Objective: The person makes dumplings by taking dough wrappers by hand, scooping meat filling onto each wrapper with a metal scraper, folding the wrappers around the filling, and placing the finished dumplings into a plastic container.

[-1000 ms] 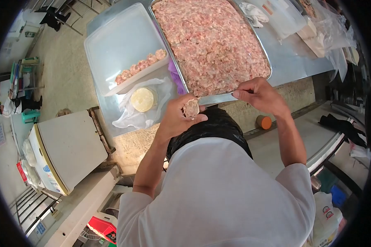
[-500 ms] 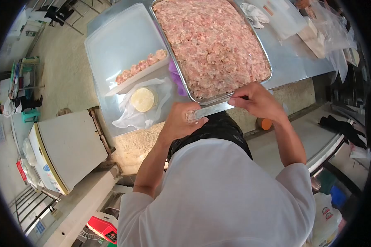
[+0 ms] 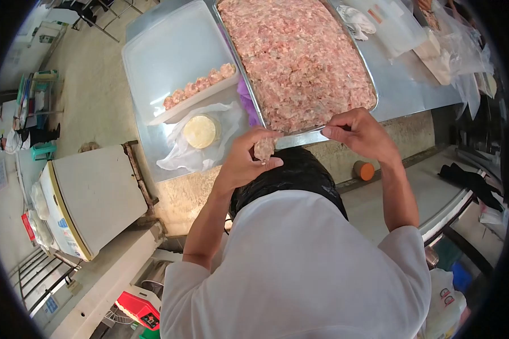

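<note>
My left hand [image 3: 243,158] is curled around a lump of minced meat [image 3: 264,149], its top facing up between thumb and fingers. In my right hand [image 3: 361,134] is one end of a flat metal spatula [image 3: 305,138], whose blade reaches left toward the lump, beside the tray's near edge. Pink minced meat [image 3: 300,68] fills a large metal tray [image 3: 372,85] beyond my hands. To its left, a row of filled dumplings [image 3: 199,86] lines the near side of a clear plastic container [image 3: 169,51]. A round stack of pale wrappers [image 3: 200,131] rests on white cloth or plastic.
Purple cloth [image 3: 246,104] lies between the tray and container. A white cloth [image 3: 356,21], plastic tub [image 3: 391,25] and clear bags [image 3: 464,51] are at the back right. An orange-topped container [image 3: 364,170] stands below the table. At left is a white cabinet [image 3: 99,198].
The spatula has moved up off the lump toward the tray edge, and my right hand has risen slightly. The lump shows more clearly in my left hand. The view has shifted a little.
</note>
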{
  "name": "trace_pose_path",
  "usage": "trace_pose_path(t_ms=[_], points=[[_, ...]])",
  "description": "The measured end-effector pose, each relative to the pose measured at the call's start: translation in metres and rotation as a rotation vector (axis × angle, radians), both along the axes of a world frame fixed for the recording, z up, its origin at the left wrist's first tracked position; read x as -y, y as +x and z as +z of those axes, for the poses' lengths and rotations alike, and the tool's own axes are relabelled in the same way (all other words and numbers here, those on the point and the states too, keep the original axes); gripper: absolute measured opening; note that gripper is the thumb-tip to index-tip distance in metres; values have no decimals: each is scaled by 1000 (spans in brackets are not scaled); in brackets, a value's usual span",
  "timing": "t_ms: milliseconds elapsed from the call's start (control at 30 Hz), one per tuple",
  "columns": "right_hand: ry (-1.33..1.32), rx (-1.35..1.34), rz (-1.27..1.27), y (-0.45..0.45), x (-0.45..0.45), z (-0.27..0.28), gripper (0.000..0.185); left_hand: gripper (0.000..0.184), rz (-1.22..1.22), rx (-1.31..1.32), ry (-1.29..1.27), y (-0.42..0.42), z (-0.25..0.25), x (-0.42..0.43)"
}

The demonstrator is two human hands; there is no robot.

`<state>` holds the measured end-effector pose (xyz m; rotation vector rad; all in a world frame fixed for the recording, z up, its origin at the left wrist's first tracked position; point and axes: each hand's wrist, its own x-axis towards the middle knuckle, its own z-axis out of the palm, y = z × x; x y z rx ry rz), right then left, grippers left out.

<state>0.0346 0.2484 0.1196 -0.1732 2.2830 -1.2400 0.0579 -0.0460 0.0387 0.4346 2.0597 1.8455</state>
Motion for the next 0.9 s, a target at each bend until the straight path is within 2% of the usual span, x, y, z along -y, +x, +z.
trace_pose_path(t_ms=[167,300,400,467,600,700,800,900], points=[[-51,-45,60,4,16,4,26,32,-29,-19,-71,3,11,-4],[35,-71,53,1,12,3,22,21,-37,-2,-122,2,17,-4],[-43,-25,18,9,20,6,21,23,22,-111,-66,5,11,-12],[-88,-14,38,8,24,-5,19,23,-25,-95,-56,4,19,-10],[-9,-32,19,3,15,-4,20,22,-44,-60,-223,1,16,2],[-40,-36,3,9,25,0,24,22,4,-76,-152,4,13,-8],[-64,-55,29,9,31,-14,25,29,-8,11,-140,2,23,-9],[-41,-44,30,4,15,-20,29,41,12,57,-92,4,6,6]])
